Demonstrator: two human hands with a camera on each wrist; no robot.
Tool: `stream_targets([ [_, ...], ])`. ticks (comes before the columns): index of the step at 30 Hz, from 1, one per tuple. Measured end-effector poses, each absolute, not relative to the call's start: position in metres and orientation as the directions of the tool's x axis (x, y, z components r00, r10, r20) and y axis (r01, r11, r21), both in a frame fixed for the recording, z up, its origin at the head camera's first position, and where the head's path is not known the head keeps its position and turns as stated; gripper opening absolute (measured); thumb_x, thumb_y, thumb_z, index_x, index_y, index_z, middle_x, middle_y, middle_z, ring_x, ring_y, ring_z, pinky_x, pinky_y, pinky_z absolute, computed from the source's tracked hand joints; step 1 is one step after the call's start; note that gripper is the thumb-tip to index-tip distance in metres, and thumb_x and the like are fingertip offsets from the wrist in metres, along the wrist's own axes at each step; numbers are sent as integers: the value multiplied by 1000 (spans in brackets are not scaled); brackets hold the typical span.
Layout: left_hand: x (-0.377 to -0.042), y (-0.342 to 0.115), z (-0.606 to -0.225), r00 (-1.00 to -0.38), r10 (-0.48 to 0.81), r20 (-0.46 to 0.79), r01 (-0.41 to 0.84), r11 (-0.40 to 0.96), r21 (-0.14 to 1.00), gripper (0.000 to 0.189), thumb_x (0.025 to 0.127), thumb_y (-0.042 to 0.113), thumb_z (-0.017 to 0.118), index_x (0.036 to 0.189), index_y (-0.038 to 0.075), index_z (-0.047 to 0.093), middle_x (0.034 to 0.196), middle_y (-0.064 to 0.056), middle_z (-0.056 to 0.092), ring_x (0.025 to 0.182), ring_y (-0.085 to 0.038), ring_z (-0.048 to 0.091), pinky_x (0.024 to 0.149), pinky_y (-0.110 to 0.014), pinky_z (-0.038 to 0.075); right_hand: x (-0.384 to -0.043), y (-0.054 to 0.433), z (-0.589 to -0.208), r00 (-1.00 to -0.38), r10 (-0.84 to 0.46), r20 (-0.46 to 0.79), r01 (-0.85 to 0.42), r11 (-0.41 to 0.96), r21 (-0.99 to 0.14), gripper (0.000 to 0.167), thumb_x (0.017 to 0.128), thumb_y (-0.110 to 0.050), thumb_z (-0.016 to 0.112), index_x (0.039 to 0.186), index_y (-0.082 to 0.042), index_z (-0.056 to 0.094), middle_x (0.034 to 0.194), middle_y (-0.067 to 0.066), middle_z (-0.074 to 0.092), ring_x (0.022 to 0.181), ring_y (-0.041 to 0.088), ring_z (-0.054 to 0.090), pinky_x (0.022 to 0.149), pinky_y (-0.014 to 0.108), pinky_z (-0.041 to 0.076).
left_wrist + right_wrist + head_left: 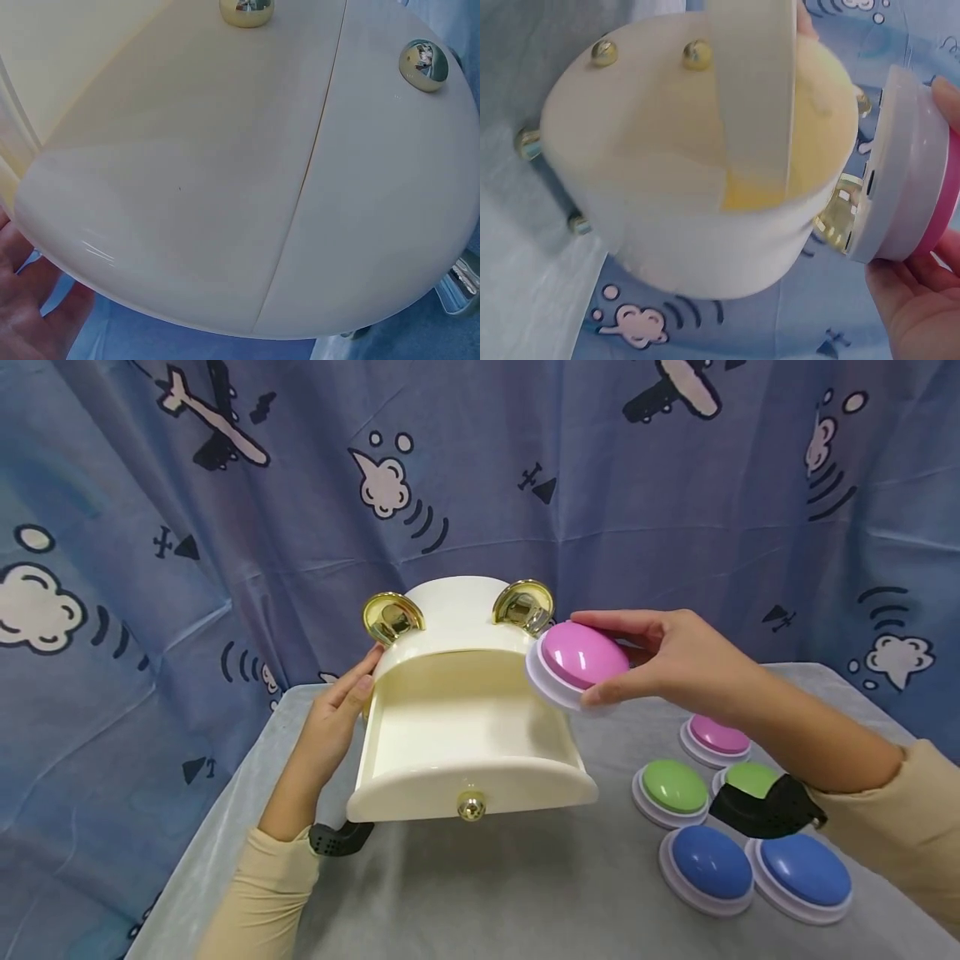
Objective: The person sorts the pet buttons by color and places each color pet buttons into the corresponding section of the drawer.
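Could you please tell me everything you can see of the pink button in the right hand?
The pink button has a smooth, glossy, rounded dome on a wider, pale circular base; it looks like plastic. In the right wrist view, small dark slots show along the base. The right hand pinches it at the edges, thumb on the near side. It is tilted, held above the table beside a gold ear of the white box; whether they touch is unclear.
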State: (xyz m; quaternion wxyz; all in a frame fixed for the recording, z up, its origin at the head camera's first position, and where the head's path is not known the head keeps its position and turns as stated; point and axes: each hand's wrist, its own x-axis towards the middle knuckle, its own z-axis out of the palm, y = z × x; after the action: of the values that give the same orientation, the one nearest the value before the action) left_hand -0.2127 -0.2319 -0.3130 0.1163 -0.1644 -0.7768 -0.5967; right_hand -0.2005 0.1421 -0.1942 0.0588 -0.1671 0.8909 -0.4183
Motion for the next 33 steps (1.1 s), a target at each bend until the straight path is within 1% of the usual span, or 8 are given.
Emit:
stream_targets([
  [3,-213,-232,-313,-922,113,371,387,235,891,50,108,30,41,153,7,38,163,-4,32,153,-19,25,126,-40,19,-198,130,-189,-930,-366,41,-254,555,-792,79,73,-31,90,143,-28,55,142,4,58,120,23,58,83,20,56],
  [6,-213,-233,-313,-924,108,368,383,239,892,49,108,29,40,153,8,38,163,-3,32,153,-18,25,126,-41,19,-196,115,-185,-909,-413,51,-276,508,-816,78,72,-28,91,142,-26,56,140,3,58,119,23,58,85,23,57],
  [11,-213,-233,-314,-924,100,369,382,229,895,48,109,26,40,152,7,39,162,-3,32,153,-19,25,127,-41,18,-192,90,-182,-874,-483,47,-284,431,-857,76,71,-21,91,140,-24,59,136,2,61,116,21,59,88,23,56],
  [18,-212,-231,-313,-920,100,378,391,231,891,47,108,25,40,151,6,41,162,-4,34,152,-21,27,127,-41,19,-194,67,-188,-860,-511,11,-265,427,-864,77,69,-18,91,138,-23,60,135,-2,63,119,18,60,96,31,55],
  [23,-213,-230,-312,-917,102,387,400,240,885,47,108,25,41,151,5,41,161,-4,35,152,-20,27,126,-39,20,-197,54,-195,-852,-523,2,-261,422,-868,77,67,-16,91,138,-23,61,134,-5,65,119,15,61,99,33,54],
  [29,-214,-230,-314,-913,93,398,408,230,883,46,108,23,41,150,4,42,161,-6,35,152,-21,27,127,-40,19,-198,42,-203,-848,-530,-25,-240,426,-872,74,67,-19,91,136,-23,63,131,-2,66,117,16,62,99,34,53],
  [33,-213,-230,-315,-912,93,400,410,244,879,46,108,24,41,150,5,42,161,-6,35,152,-21,27,126,-40,19,-198,36,-207,-841,-540,-38,-214,396,-893,72,68,-16,90,135,-21,63,128,1,67,115,17,61,100,33,52],
])
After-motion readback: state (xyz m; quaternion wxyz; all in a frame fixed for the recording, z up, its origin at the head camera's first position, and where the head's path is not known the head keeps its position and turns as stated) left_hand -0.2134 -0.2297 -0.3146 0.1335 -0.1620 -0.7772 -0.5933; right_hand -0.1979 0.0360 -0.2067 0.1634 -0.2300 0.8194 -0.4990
